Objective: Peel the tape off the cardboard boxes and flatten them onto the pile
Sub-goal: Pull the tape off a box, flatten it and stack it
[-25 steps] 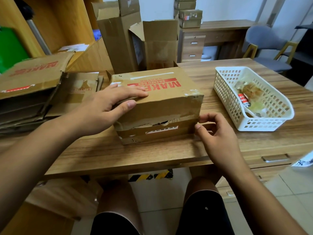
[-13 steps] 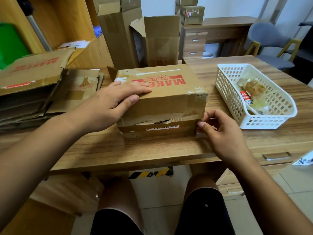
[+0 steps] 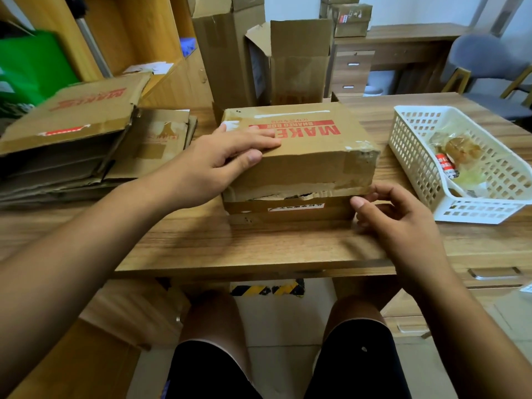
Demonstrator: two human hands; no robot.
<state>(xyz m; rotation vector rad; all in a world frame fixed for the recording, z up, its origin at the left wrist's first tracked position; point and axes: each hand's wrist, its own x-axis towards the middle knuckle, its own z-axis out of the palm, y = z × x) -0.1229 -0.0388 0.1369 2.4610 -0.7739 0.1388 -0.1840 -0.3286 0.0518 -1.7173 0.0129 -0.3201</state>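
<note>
Presumably light and stiff, the box (image 3: 302, 168) lies under our flat left hand (image 3: 218, 159); our right hand (image 3: 397, 223) curls at its near-right corner, grip unclear: take the tape (image 3: 361, 152) there.

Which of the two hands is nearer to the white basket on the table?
The right hand. It is at the near right corner of the cardboard box, apart from the white basket. The left hand rests on the box top, farther left.
</note>
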